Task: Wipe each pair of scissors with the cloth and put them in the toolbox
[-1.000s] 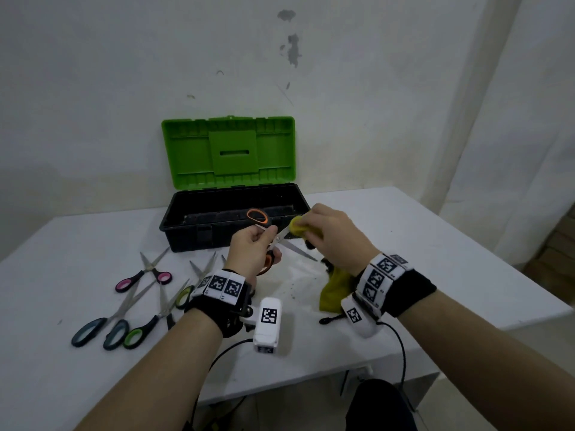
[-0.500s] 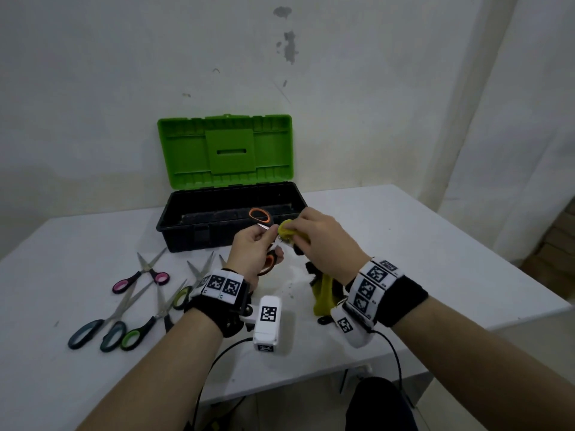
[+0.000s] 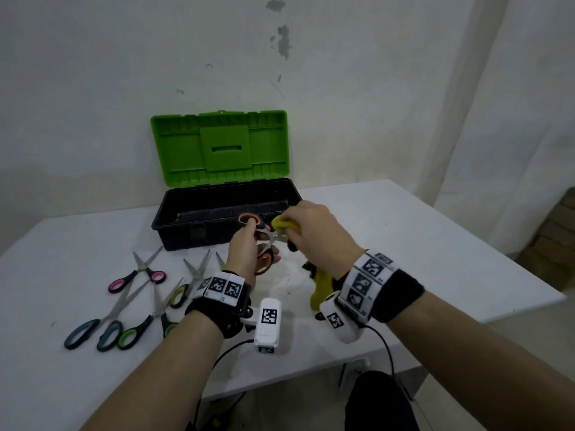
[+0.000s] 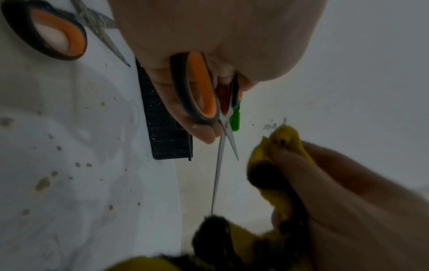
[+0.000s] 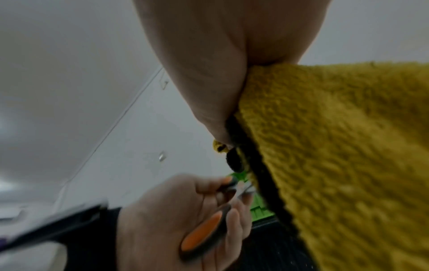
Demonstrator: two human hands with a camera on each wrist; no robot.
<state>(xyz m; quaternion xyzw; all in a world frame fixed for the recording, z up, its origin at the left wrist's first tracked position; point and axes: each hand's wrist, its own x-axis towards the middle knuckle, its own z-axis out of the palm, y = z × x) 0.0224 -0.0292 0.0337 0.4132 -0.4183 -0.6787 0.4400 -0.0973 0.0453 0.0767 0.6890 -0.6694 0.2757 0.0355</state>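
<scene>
**Orange scissors held at the cloth, in front of the open toolbox**

I see a white desk (image 3: pixel 420 244) against a pale wall, marked with specks and smudges in its middle.

At the back of it stands the toolbox (image 3: pixel 224 213): black tub, green lid (image 3: pixel 219 147) swung upright against the wall. I cannot make out what lies inside the tub.

Left of centre, four pairs of scissors lie on the desk, near one another. Pink-handled scissors (image 3: pixel 137 273) are farthest back; teal-handled scissors (image 3: pixel 93 329) are nearest the front edge; two green-handled pairs (image 3: pixel 146 321) lie beside them, blades overlapping.

Left hand (image 3: pixel 245 253): grip clamped on the orange-handled scissors (image 3: pixel 264 241), fingers curled round the lower handle loop, upper loop sticking up free. The pair is held in the air just in front of the toolbox, over the desk. In the left wrist view the blades (image 4: pixel 223 150) stand slightly apart and point toward the cloth.

Right hand (image 3: pixel 317 234): grip clamped on a bunched yellow cloth (image 3: pixel 281 225), which has a dark edging. The bunched part sits right at the blades near the pivot; I cannot tell for sure whether it touches the metal. The rest of the cloth hangs down below the wrist.

Each wrist carries a black band with printed marker squares and a small white camera unit (image 3: pixel 267 325).
</scene>
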